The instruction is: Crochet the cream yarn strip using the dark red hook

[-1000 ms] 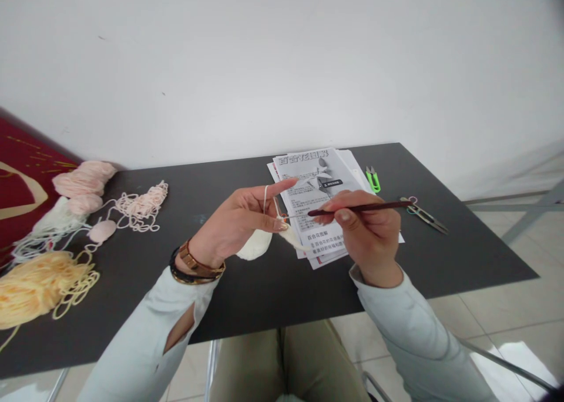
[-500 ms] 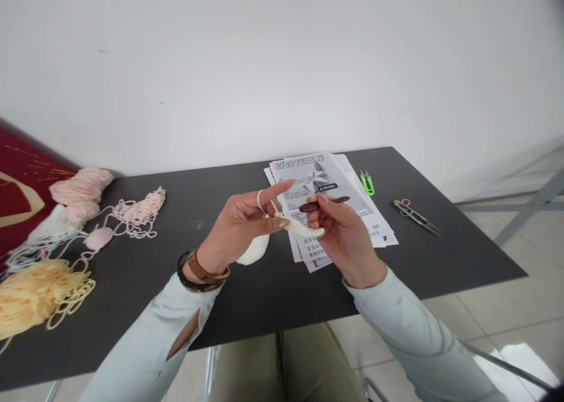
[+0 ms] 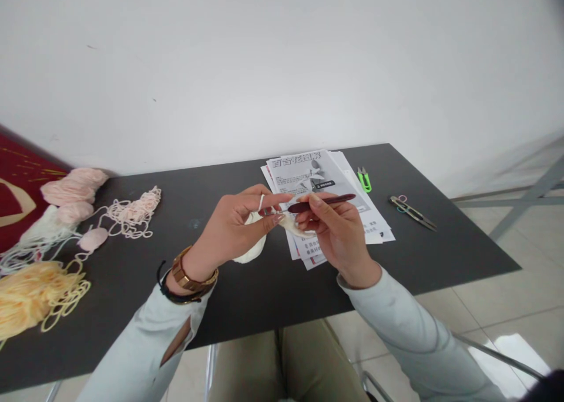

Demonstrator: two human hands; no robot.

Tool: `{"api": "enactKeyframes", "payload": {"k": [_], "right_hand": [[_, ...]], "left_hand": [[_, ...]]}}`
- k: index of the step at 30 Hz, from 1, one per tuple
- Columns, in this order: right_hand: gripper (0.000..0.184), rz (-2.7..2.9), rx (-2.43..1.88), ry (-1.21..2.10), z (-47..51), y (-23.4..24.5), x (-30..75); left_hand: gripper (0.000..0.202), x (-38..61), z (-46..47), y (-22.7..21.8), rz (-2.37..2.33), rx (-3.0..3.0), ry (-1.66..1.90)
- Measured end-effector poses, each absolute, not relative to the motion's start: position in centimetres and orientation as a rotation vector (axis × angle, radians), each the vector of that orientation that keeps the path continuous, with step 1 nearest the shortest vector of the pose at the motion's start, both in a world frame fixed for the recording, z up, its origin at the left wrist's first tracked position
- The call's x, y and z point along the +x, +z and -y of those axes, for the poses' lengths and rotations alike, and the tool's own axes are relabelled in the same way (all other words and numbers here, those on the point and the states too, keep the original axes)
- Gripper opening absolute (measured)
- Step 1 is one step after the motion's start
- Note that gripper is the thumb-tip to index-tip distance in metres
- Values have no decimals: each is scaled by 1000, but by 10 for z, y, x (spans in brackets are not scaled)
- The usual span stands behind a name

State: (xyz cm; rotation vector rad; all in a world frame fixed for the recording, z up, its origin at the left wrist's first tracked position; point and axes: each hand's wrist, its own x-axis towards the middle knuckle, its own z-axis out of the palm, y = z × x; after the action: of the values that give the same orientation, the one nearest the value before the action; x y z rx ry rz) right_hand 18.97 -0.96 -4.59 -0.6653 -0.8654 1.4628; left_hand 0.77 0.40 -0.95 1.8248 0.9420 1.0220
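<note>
Cream crochet [image 3: 292, 225] lies in left grip [image 3: 233, 225]; hook [image 3: 299, 207] in right grip [image 3: 342, 233].

Pale grey-blue long sleeves, the left sleeve [image 3: 136, 346] slit open lengthwise near its cuff and the right sleeve [image 3: 396, 325] softly creased, go with a gold-brown linked band [image 3: 188, 282], a thin black cord bracelet [image 3: 178, 298] with a loose end, and olive-khaki trousers [image 3: 312, 364].

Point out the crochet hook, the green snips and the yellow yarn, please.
Crochet hook [image 3: 337, 200], head view: dark handle.
Green snips [image 3: 368, 188], head view: curved handle end.
Yellow yarn [image 3: 30, 296], head view: bundle's middle.
</note>
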Motion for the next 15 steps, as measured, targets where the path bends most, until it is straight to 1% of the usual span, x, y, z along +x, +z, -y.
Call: {"api": "enactKeyframes", "payload": {"k": [3, 7, 11, 15], "right_hand": [[20, 899, -685, 1435, 9, -47, 189], [19, 931, -699, 1391, 8, -48, 189], [19, 898, -684, 1368, 6, -49, 189], [22, 752, -605, 1486, 4, -51, 187]], "left_hand": [[36, 8, -4, -9, -1020, 1963, 973], [46, 10, -6, -16, -1046, 1988, 1015], [45, 18, -8, -31, -950, 1653, 1128], [60, 29, -7, -42, -687, 1203, 1362]]}}
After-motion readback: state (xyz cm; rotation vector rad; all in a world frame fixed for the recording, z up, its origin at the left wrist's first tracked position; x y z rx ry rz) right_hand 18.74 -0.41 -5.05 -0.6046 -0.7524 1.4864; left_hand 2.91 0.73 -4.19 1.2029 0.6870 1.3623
